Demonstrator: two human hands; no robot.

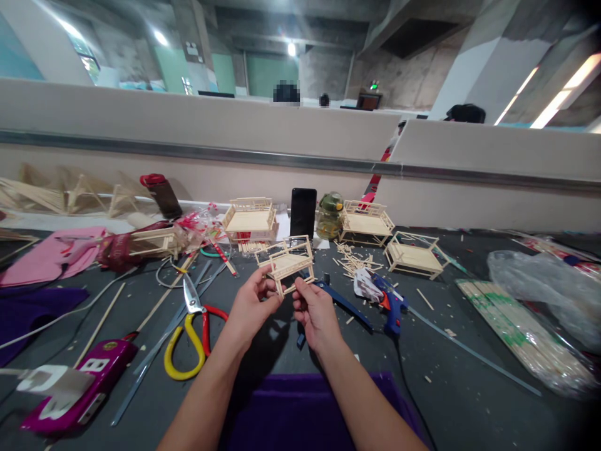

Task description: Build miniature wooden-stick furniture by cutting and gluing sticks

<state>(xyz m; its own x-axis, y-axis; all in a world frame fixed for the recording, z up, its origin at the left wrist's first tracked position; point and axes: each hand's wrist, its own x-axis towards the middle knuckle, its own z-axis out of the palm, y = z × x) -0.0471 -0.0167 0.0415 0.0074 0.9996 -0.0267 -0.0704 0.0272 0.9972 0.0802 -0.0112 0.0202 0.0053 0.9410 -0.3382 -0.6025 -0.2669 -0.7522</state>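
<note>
A small bench model [287, 263] built from thin wooden sticks is raised in front of me, slightly tilted. My left hand [256, 300] grips its left side between thumb and fingers. At the lower front rail, the thumb and fingers of my right hand [317, 310] are pinched on the model; my fingers hide part of its legs. Behind it stand similar stick models, one [250, 219] to the left, another [366, 222] to the right, and a lower one [417, 255] farther right. Loose short sticks [357, 260] lie just beyond my right hand.
Red-and-yellow-handled scissors [195, 326] and a purple power strip [94, 382] lie left. To the right are a blue glue gun [393, 307], a clear glue stick [474, 354] and bagged sticks [521, 332]. A phone [303, 213] stands upright before the partition [211, 169].
</note>
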